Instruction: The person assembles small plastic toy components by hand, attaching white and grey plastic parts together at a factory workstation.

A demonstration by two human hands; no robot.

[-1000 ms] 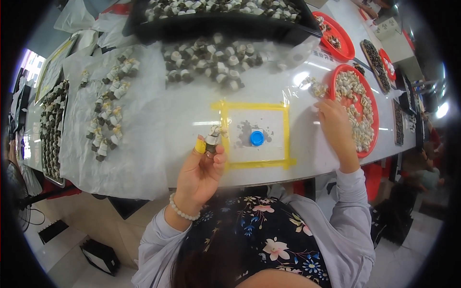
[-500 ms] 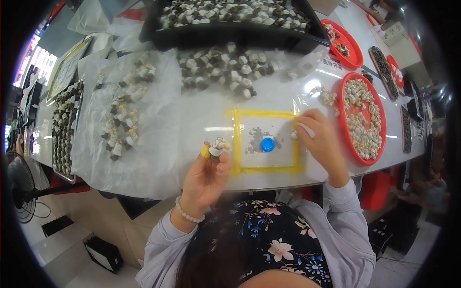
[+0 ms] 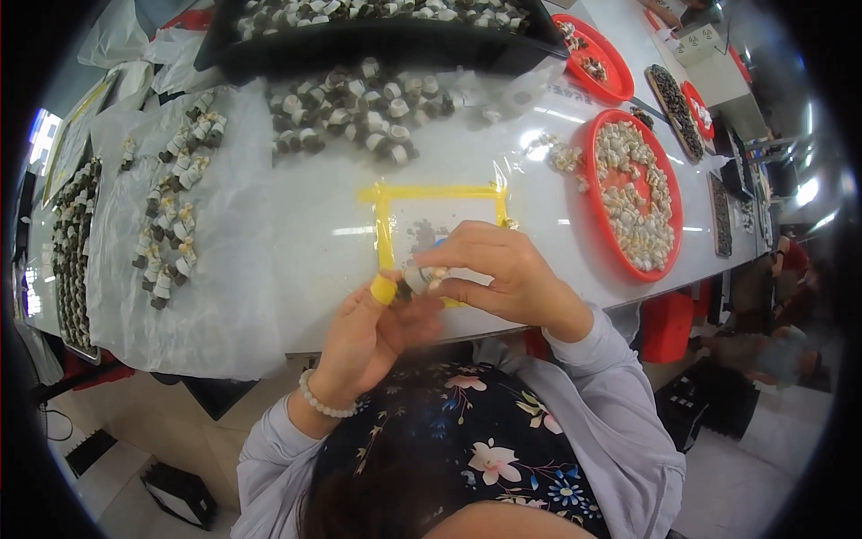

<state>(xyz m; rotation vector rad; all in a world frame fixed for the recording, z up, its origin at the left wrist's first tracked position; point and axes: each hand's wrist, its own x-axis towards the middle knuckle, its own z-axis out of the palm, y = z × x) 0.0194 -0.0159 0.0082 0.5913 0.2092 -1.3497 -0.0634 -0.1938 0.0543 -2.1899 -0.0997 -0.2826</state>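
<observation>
Between the thumb and fingers of my left hand (image 3: 364,332) is a small white-and-dark piece with a pale, yellowish top (image 3: 417,278); its exact kind is unclear. Yellow wrap covers the left thumb tip. My right hand (image 3: 516,274) has come in from the right, its thumb and fingers pinched on the pale end of that same piece. Both hands meet above the near part of a square of yellow tape (image 3: 384,229) on the white table. Behind the right fingers a bit of a blue cap (image 3: 439,242) shows, mostly hidden.
On the right stands a red round tray (image 3: 680,216) of small pale pieces, with another red tray (image 3: 620,90) behind. A black bin (image 3: 386,59) and loose white-and-dark pieces (image 3: 368,112) lie farther back. More finished-looking pieces (image 3: 166,229) rest on plastic sheeting (image 3: 224,314) at left.
My right hand has moved left from the tape's right edge to the piece in my left hand. The whole view has shifted, so the table appears farther left.
</observation>
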